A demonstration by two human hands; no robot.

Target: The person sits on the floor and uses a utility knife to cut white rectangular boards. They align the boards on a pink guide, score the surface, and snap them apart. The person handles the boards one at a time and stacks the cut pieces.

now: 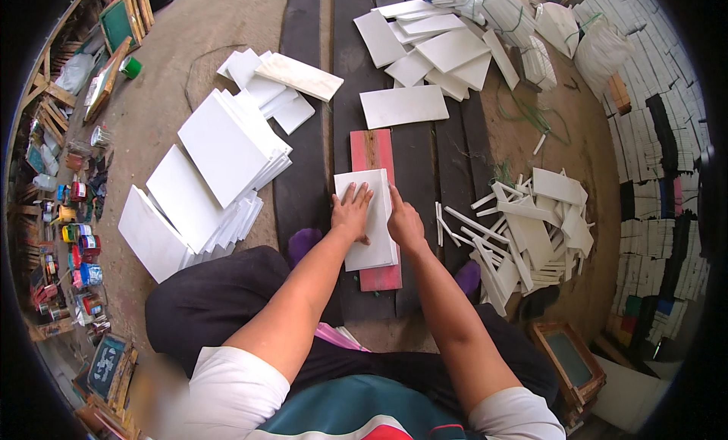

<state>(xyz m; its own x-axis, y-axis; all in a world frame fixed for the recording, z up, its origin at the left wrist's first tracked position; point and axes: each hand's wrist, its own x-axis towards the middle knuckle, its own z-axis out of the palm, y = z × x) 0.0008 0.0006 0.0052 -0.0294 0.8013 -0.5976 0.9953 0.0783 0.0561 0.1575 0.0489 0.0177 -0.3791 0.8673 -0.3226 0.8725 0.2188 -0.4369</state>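
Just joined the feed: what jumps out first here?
Both hands, left hand and right hand, press on a small stack of white rectangular tiles lying on a red wooden board at centre. Leaning stacks of larger white tiles stand to the left; a heap of narrow white offcut strips lies to the right.

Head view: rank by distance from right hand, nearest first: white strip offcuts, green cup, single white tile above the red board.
1. White strip offcuts, just right of the right hand.
2. Single white tile, straight ahead.
3. Green cup, far upper left.
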